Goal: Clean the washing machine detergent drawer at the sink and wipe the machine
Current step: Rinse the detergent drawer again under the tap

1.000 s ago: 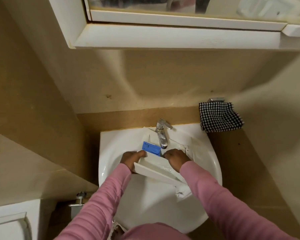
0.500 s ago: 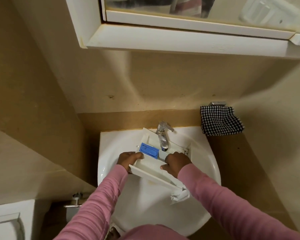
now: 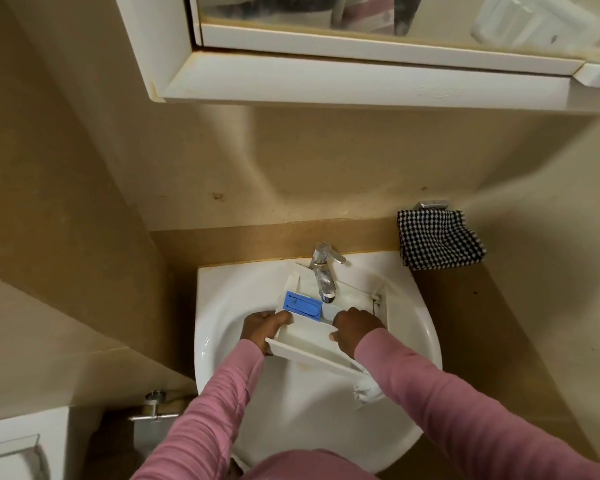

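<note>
Drawer [image 3: 307, 342] under tap [image 3: 323, 273], in left hand [image 3: 262, 328], right hand [image 3: 355, 329]

Between the left hand [image 3: 260, 327] and right hand [image 3: 354, 327] the drawer [image 3: 309, 342] is smooth white plastic, rather matt; its blue flap [image 3: 302, 304] is plastic too. Beyond the right hand the tap [image 3: 323, 271] is bright polished metal. The sink [image 3: 222, 306] under them is glossy white. Off past the right hand, the checked cloth [image 3: 437, 240] looks woven.

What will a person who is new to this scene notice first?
The white detergent drawer with its blue insert is held over the sink, under the tap, by the left hand and the right hand. To the sink's right, a black-and-white checked cloth hangs on the wall.
</note>
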